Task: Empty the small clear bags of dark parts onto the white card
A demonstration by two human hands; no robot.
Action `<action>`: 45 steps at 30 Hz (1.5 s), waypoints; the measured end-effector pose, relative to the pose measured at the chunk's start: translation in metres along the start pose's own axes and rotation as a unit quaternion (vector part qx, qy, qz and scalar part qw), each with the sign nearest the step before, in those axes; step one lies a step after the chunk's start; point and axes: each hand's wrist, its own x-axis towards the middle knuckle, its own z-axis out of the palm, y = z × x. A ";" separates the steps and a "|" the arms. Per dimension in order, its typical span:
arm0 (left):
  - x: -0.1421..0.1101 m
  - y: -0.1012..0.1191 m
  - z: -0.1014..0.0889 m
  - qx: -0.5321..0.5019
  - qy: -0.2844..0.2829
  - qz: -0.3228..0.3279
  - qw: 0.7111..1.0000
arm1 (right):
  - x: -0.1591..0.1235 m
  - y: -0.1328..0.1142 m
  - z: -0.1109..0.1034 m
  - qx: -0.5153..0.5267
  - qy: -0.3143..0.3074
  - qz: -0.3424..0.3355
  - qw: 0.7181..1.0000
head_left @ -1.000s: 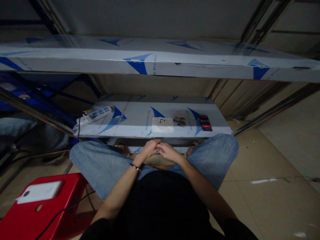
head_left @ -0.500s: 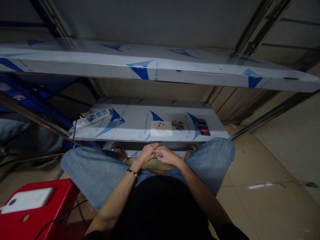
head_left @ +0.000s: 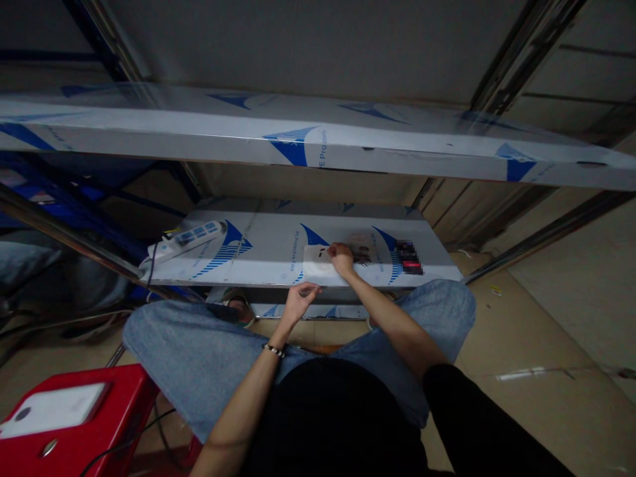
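My right hand (head_left: 341, 259) reaches onto the lower stainless steel shelf (head_left: 268, 265), its fingers bunched on the upper right corner of a white square socket panel (head_left: 315, 263). The panel lies flat on the shelf's blue-printed protective film. A clear packet of small dark parts (head_left: 360, 248) lies just to the right of my right hand. Further right is a pixelated dark item (head_left: 409, 258). My left hand (head_left: 301, 303) hangs in the air near the shelf's front edge, fingers loosely curled, holding nothing.
A white power strip (head_left: 185, 241) with a black cable lies at the shelf's left end. A film-wrapped upper shelf (head_left: 298, 136) spans overhead. My denim-covered knees lie below the shelf edge. A red stool (head_left: 74, 414) stands at lower left on the tiled floor.
My hands have come apart. The right hand has moved forward from above my lap onto the socket panel, and the left hand has stayed near the shelf's front edge.
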 end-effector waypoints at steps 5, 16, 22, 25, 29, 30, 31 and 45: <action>-0.005 0.002 0.001 0.003 0.012 -0.003 1.000 | 0.006 0.005 0.024 -0.053 0.043 0.036 0.997; -0.011 0.016 0.012 0.020 0.007 0.010 1.000 | 0.015 0.005 0.006 0.020 0.059 0.066 0.996; -0.004 0.016 0.010 0.075 -0.015 0.013 0.997 | -0.027 -0.017 -0.031 0.243 0.182 0.089 0.949; 0.006 0.011 0.012 0.106 -0.008 0.027 0.994 | -0.085 -0.029 -0.030 0.423 0.167 0.119 0.883; 0.014 0.001 0.019 0.126 -0.002 0.039 0.991 | -0.134 -0.037 -0.012 0.503 0.118 0.200 0.833; 0.013 -0.001 0.020 0.131 -0.007 0.036 0.991 | -0.138 -0.039 -0.008 0.507 0.096 0.200 0.833; 0.012 -0.002 0.021 0.138 -0.015 0.031 0.990 | -0.138 -0.040 -0.005 0.509 0.076 0.195 0.835; 0.006 0.003 0.023 0.276 -0.026 0.005 0.961 | -0.135 -0.047 -0.026 0.361 0.033 -0.001 0.932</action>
